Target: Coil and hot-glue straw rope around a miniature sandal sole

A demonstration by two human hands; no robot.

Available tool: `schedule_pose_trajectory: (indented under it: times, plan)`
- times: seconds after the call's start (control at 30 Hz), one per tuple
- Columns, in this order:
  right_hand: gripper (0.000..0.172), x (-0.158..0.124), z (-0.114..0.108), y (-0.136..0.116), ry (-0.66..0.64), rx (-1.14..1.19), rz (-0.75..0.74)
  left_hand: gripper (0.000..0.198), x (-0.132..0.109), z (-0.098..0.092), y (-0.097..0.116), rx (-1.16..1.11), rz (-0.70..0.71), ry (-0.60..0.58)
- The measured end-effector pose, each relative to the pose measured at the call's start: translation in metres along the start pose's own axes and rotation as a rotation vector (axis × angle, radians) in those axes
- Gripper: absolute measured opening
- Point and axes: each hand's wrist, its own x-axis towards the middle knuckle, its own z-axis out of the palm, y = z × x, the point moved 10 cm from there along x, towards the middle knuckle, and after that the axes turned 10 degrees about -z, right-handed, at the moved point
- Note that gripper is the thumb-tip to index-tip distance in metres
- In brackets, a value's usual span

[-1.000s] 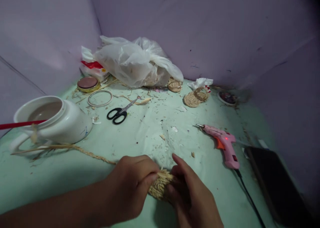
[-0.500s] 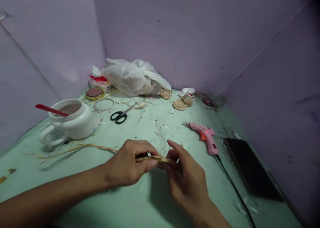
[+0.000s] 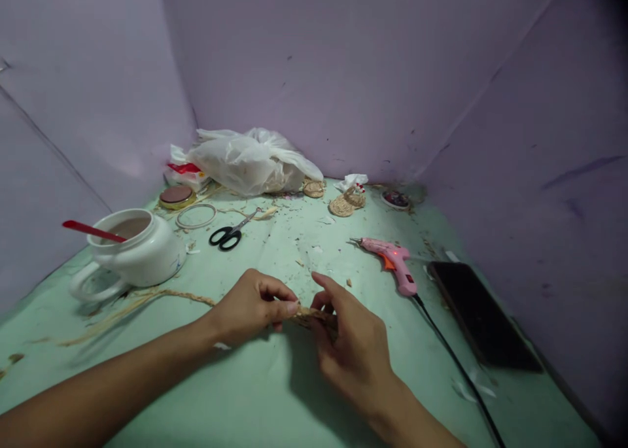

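Note:
My left hand (image 3: pixel 255 307) pinches a braided strip of straw-like fibre (image 3: pixel 305 313) between thumb and fingers. On the other end of the worked piece, my right hand (image 3: pixel 349 337) is closed, its index finger raised a little. The part inside my right palm is mostly hidden. From behind my left wrist the braid's tail (image 3: pixel 184 296) runs left across the table and frays into loose strands near the mug. Both hands hover just over the green tabletop, a shadow below them.
A white mug (image 3: pixel 152 255) with a red stick stands left. Black-handled scissors (image 3: pixel 229 236), a ring (image 3: pixel 196 216), a plastic bag (image 3: pixel 250 163) and woven discs (image 3: pixel 342 205) lie farther back. Right are a pink glue gun (image 3: pixel 392 258), its cord (image 3: pixel 454 356) and a phone (image 3: pixel 483 317).
The view has shifted slightly, so the table things sit a bit farther left. My left fingers have pinched closer together on the braid; both hands still hold it.

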Motion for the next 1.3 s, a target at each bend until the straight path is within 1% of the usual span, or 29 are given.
schedule_pose_trajectory:
  times: [0.17,0.4,0.83,1.03,1.13,1.3]
  plan:
    - [0.047,-0.001,0.001,0.0,-0.005,0.001,-0.01,0.03,0.004,-0.001,-0.005,-0.047,-0.034,-0.01]
    - [0.045,0.001,0.0,-0.002,0.014,-0.004,-0.024,0.027,0.004,-0.001,-0.002,-0.068,-0.02,0.013]
    - [0.045,0.0,0.0,-0.003,0.034,-0.006,-0.035,0.021,0.005,0.001,-0.007,-0.091,-0.043,0.019]
    - [0.036,0.003,-0.001,-0.01,0.019,-0.005,-0.101,0.019,0.007,0.002,-0.007,-0.116,-0.042,0.017]
    - [0.035,0.004,-0.003,-0.01,0.032,-0.016,-0.097,0.018,0.007,0.003,-0.007,-0.111,-0.042,0.013]
    - [0.038,0.002,-0.002,-0.006,0.038,-0.02,-0.07,0.016,0.007,0.004,-0.006,-0.104,-0.044,0.003]
